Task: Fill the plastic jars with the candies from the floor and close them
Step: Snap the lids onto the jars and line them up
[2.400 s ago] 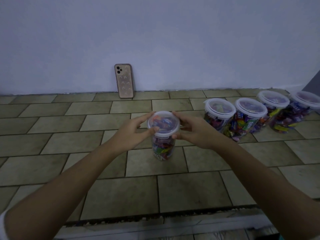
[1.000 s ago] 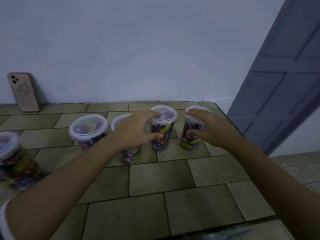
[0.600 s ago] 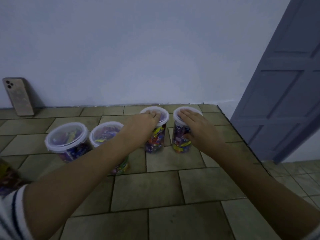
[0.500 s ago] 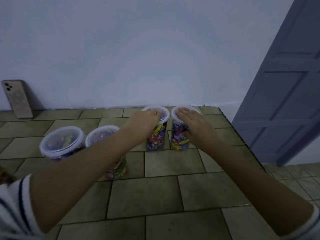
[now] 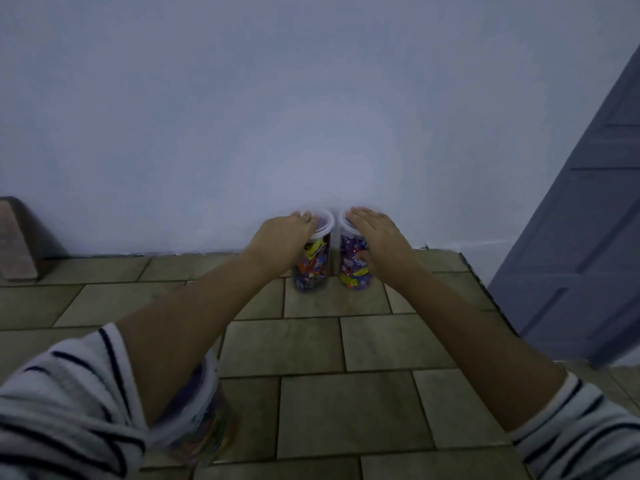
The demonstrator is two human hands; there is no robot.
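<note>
- Head view, far left edge: the phone (image 5: 14,240) leaning on the wall (image 5: 277,98) is now cut by the frame. Half a second ago it showed whole, so your head has turned right and moved in.
- Under your left forearm: one lidded candy jar (image 5: 204,420), blurred and close. The other jars seen a moment ago have gone out of frame.
- Your left hand (image 5: 282,233) lies over the left jar (image 5: 313,268), fingers across the lid. The thumb is hidden, so I cannot tell whether you clasp it or only press down.
- Left jar: upright on the tiled floor (image 5: 346,410), full of wrapped candies and lidded. It now stands at the foot of the wall, a full tile row further back than a second ago. Contact with the wall cannot be read.
- Right jar (image 5: 353,271): same condition, just beside the left one with a narrow gap between them. It has travelled back with its partner.
- Your right hand (image 5: 377,237) grasps the right jar, fingers flat over the lid and thumb down against the near side.
- Far right: the grey door (image 5: 588,237), well apart from both jars.
- Judgement: filling and lidding look finished for this pair, and the shift reads as parking them out of the way. Lid seating is too small to confirm, so press each rim before letting go.
</note>
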